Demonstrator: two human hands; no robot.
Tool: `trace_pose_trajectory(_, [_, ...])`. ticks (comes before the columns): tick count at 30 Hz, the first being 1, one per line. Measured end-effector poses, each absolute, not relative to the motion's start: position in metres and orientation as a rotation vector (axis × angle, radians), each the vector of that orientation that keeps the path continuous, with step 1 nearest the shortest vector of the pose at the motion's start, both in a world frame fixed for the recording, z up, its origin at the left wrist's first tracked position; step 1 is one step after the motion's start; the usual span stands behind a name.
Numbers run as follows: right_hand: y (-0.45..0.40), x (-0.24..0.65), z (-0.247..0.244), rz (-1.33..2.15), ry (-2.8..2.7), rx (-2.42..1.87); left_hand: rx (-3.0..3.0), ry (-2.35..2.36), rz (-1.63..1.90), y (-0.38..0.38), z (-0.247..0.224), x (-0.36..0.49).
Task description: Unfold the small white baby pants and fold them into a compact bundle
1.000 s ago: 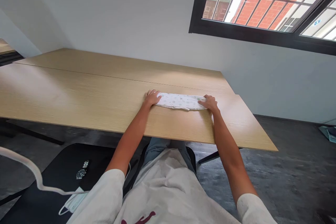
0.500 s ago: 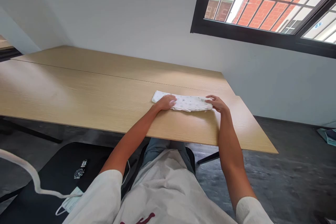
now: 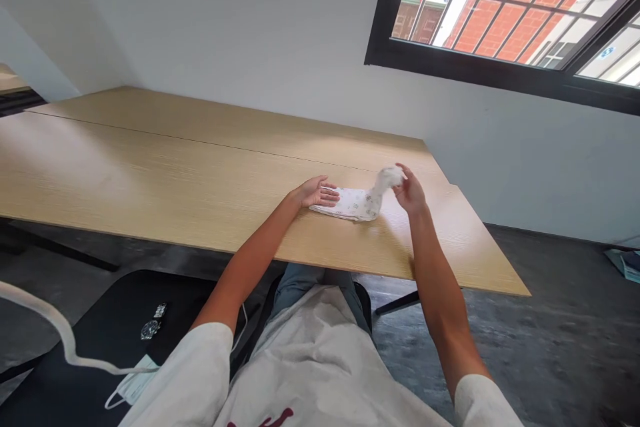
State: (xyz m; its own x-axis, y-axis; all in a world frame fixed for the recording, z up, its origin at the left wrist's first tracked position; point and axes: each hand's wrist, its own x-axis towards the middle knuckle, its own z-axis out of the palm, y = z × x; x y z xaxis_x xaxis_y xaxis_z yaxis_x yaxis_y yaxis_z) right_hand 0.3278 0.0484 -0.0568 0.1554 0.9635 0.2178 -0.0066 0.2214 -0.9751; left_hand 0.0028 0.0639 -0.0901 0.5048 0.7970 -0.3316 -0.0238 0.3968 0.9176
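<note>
A white cloth with a small printed pattern point(image 3: 350, 203) lies in a folded strip on the light wooden table point(image 3: 200, 180). Its right end is raised off the tabletop and bent upward, slightly blurred. My right hand point(image 3: 410, 192) grips that raised end between thumb and fingers. At the cloth's left end, my left hand point(image 3: 319, 193) rests with its fingers stretched out over the fabric, palm side partly showing.
A black chair point(image 3: 100, 327) at the lower left bears a metal watch point(image 3: 151, 325) and a pale face mask point(image 3: 135, 383). A white cable point(image 3: 63, 333) crosses above it. Behind the table are a wall and a barred window.
My right hand has lifted the cloth's right end and bent it up toward the left. The flat part has shifted slightly right, and my left hand's fingers have straightened.
</note>
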Motion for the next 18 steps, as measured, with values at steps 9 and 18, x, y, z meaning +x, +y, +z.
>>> trace_pose_trajectory(9, [0.037,0.254,-0.099,0.721,-1.907,-1.224,1.083,0.846,0.667,0.065,-0.081,0.001])
trace_pose_trajectory(18, [0.038,0.264,-0.100,0.381,-2.416,-1.142,1.244,1.118,0.784,0.067,-0.088,-0.011])
